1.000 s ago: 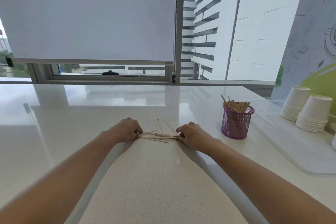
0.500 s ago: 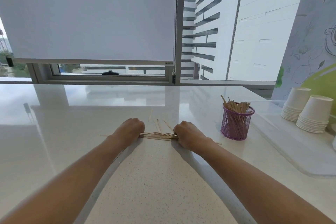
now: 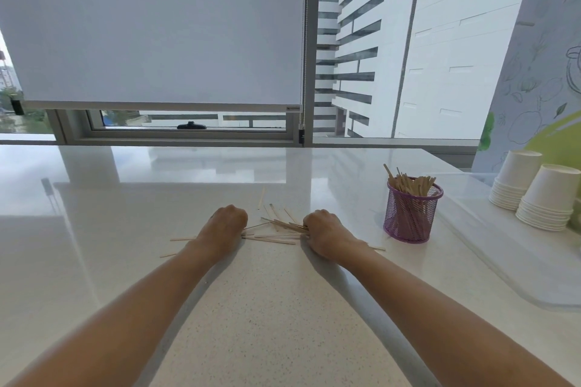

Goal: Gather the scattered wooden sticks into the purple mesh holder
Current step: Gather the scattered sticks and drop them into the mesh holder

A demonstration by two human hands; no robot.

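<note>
Wooden sticks [image 3: 276,231] sit in a loose pile on the white counter [image 3: 283,308] between both hands, with a few lying further out left, right and far. They look super light, thin and stiff, so I'd guess they skate around on that glossy top and snap if squeezed hard. Right hand [image 3: 323,232] has fingers curled round one end of a bunch. Left hand [image 3: 228,223] is curled against the other ends, can't tell if it actually grips. Mid-bundle seems the safest hold. Purple mesh holder [image 3: 412,217] stands off right, already part full.
</note>
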